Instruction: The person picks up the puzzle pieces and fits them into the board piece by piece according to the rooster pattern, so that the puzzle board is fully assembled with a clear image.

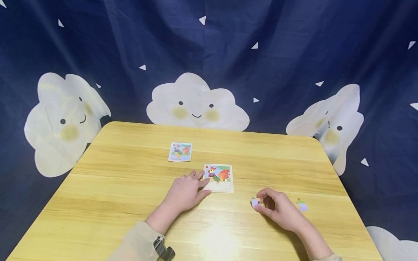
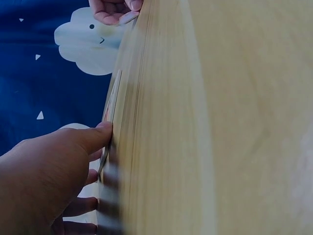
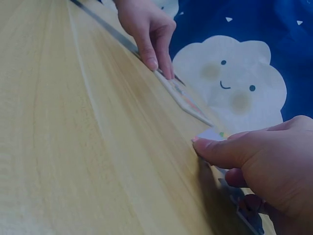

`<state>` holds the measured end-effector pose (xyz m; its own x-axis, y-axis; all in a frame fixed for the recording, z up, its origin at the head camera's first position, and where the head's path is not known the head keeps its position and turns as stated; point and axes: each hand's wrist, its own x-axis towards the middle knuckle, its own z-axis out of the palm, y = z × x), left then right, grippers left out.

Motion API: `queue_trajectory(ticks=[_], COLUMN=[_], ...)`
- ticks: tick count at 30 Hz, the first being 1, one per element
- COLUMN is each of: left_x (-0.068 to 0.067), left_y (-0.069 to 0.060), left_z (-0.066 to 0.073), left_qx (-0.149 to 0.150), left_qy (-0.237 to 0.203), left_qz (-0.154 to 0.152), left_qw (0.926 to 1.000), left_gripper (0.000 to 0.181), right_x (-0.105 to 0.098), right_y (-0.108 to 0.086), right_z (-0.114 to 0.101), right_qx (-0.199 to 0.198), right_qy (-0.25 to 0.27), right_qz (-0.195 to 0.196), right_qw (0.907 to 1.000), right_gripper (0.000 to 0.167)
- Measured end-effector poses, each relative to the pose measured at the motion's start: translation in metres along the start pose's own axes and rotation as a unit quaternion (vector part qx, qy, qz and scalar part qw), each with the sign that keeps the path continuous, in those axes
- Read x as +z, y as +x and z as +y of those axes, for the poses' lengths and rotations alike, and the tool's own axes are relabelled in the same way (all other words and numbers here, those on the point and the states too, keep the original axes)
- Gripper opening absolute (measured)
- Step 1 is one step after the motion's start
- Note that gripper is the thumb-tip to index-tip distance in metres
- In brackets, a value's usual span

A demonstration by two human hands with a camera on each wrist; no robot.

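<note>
A square jigsaw puzzle board (image 1: 218,187) with a rooster picture lies mid-table; its lower strip is bare of picture. My left hand (image 1: 186,192) rests at the board's left side, with fairly straight fingers on its edge and the thumb by the near left corner. To the right of the board, my right hand (image 1: 279,208) pinches a puzzle piece (image 1: 256,203) between thumb and fingers, slightly above the table. The piece shows pale lilac with a little orange. In the right wrist view, the same piece (image 3: 210,134) sticks out past the thumb.
Another loose puzzle piece (image 1: 302,206) lies to the right, just beyond the right hand. A rooster picture card (image 1: 180,152) lies behind the board to the left. The wooden table (image 1: 130,166) meets a dark blue curtain (image 1: 124,43) with printed clouds.
</note>
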<state>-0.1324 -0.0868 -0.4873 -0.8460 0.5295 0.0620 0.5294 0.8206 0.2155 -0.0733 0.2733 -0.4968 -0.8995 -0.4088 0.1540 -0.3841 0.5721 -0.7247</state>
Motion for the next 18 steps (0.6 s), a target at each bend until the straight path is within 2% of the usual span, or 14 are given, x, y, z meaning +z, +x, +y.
queue_trajectory(ticks=[4,9,18], left_x=[0.0002,0.0004,0.0018], left_y=[-0.0004,-0.0011,-0.0008], left_z=[-0.0003,-0.0006,-0.0011], left_qx=[0.002,0.003,0.002], left_qy=[0.000,0.001,0.002], left_qz=[0.001,0.003,0.000], left_qw=[1.0000,1.0000,1.0000], left_gripper=[0.053,0.053,0.053], right_x=[0.0022,0.0039,0.0037], right_y=[0.0001,0.0000,-0.0012], right_z=[0.0009,-0.0003,0.0000], right_qx=[-0.017,-0.019,-0.044], right_qy=[0.002,0.000,-0.030], right_qz=[0.002,0.005,-0.014], right_qw=[0.9999,0.9998,0.9985], right_gripper=[0.020,0.021,0.039])
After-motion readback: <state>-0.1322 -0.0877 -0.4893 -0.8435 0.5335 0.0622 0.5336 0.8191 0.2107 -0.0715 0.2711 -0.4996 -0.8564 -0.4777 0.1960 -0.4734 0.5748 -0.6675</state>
